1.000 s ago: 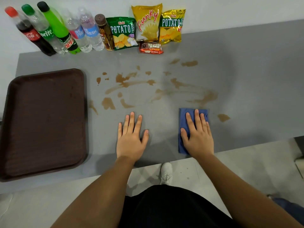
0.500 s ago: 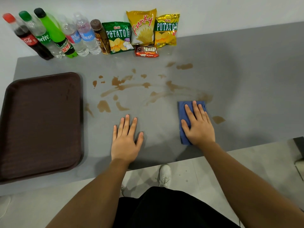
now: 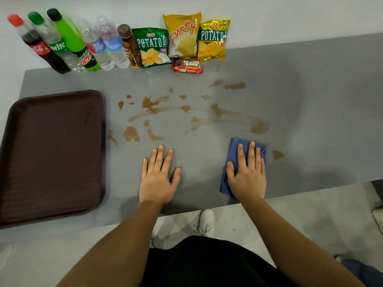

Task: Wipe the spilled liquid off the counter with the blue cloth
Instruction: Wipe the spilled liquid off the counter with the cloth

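R hand [image 3: 247,175] flat on blue cloth [image 3: 233,150] nr counter [image 3: 310,121] front edge; L hand [image 3: 158,177] flat, empty.

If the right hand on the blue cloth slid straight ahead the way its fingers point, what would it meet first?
Probably the brown smear just beyond the blue cloth under the right hand. Past it, the grey counter looks bare up to the wall.

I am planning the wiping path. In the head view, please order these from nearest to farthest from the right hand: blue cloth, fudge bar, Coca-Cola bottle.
1. Blue cloth: directly under the right hand.
2. Fudge bar: at the back, slightly left of the hand.
3. Coca-Cola bottle: far back-left corner of the counter.
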{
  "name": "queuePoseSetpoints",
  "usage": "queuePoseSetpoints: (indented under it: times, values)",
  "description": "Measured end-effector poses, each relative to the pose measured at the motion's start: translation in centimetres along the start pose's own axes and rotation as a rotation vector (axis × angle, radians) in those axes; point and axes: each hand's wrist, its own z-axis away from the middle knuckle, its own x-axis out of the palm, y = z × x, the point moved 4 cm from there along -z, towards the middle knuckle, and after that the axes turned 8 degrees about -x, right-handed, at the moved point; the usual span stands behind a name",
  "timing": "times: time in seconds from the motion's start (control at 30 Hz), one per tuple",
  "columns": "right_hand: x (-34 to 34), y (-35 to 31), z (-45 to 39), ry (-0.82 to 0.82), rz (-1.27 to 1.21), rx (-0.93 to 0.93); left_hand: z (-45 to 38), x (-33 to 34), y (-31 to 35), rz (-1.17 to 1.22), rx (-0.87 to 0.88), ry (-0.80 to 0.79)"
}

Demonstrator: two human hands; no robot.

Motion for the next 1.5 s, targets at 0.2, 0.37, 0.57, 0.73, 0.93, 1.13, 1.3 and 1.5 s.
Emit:
queuePoseSetpoints:
  times: [0.2, 0.37, 0.57, 0.73, 0.93, 1.13, 1.3, 1.5]
  values:
    - [-1.4, 2.8, -3.8, 0.007, -0.019, -0.055, 0.0, -0.2, -0.1, 0.011, 0.0, -0.009]
    - [-2.5, 6.7, -3.9, 0.021, -0.04, 0.096, 0.0, 0.0, 0.0, 0.002, 0.0, 0.0]
    - [-1.6, 5.5, -0.8, 0.002, -0.034, 0.209, 0.0, 0.0, -0.1, -0.014, -0.001, 0.007]
    - [-0.5, 0.6, 0.3, 0.007, -0.023, 0.111, 0.0, -0.1, -0.1, -0.007, -0.001, 0.0]
    - [-0.8, -0.4, -3.7, 0.014, -0.035, -0.079, -0.1, -0.2, -0.2, 0.0, 0.003, 0.0]
    - [-1.3, 2.7, -6.2, 0.006, -0.049, -0.085, -0.1, -0.2, -0.1, -0.006, 0.0, 0.003]
    - [-1.1, 4.0, -3.4, 0.018, -0.049, -0.04, 0.0, -0.2, 0.0, -0.002, -0.004, 0.002]
    - [0.2, 0.5, 1.8, -0.018, -0.004, -0.08, 0.0, -0.2, 0.1, 0.016, -0.007, -0.007]
